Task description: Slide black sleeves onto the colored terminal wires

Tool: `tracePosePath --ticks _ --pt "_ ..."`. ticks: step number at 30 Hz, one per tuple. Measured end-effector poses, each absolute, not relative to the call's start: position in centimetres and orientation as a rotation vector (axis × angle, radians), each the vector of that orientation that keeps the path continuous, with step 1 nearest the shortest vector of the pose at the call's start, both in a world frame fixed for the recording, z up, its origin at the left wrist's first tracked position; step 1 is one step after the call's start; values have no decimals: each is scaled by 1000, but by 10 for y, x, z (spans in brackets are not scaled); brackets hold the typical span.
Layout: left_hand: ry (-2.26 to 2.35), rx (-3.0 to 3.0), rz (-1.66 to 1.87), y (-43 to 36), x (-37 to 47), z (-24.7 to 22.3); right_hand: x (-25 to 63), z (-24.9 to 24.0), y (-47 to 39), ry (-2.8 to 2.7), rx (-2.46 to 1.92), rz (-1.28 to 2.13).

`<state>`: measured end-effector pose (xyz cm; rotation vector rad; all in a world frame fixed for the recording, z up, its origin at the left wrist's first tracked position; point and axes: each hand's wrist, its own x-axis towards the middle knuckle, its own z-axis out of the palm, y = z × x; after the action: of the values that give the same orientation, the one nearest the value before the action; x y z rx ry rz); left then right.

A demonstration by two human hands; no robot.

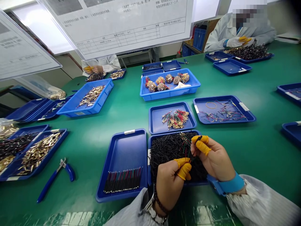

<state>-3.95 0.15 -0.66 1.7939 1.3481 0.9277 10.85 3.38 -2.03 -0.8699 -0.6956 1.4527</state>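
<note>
Above a blue plastic tray (150, 179) of short black tubes (166, 147), the left hand (172, 177) is pinching thin coloured wires (186, 153), the right (210, 153) a small black piece (198, 138); beyond, a shallower blue tray (155, 123) is holding gold-tipped wires (176, 119), a bright-blue bin (172, 93) round bundles (161, 87)

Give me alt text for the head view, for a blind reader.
Left hand pinches thin wires, right hand a black piece, both in yellow finger cots, over a blue tray of short black tubes on a green table. Pliers and more trays lie around; two co-workers are beyond.
</note>
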Motion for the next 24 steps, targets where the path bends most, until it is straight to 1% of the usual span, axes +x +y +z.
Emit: tracePosePath --ticks 5,24 --pt "1311 1779 858 1 -39 -6 108 -19 32 -746 -857 1485" --pt "1270 1716 879 1 -40 -5 114 -24 33 -927 -910 1379"
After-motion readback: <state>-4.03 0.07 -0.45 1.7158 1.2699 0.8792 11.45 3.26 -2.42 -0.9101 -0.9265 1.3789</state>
